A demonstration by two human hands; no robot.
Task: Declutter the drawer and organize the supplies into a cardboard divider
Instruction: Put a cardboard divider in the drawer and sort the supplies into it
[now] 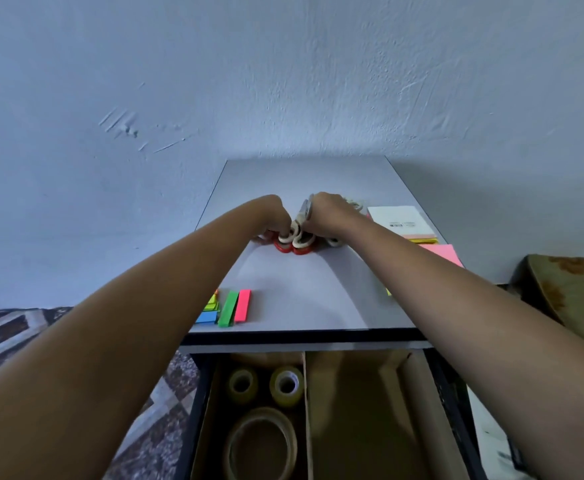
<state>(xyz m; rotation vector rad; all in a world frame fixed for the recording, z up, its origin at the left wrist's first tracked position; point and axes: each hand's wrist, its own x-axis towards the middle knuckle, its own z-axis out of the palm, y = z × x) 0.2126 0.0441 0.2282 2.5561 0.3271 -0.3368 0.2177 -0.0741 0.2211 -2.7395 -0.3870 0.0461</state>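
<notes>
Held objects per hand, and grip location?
Right hand wraps scissors just above their red-and-white handle loops; left hand pinches one loop. Exact finger contact is hidden.

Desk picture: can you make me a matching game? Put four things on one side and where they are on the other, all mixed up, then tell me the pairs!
Things:
1 tape rolls
2 scissors
3 white notepad
4 green strip

Places:
A front left of the desk top
B left part of the cardboard divider in the drawer
C gripped by the left hand and right hand
D right side of the desk top

Pairs: 1-B, 2-C, 3-D, 4-A
</notes>
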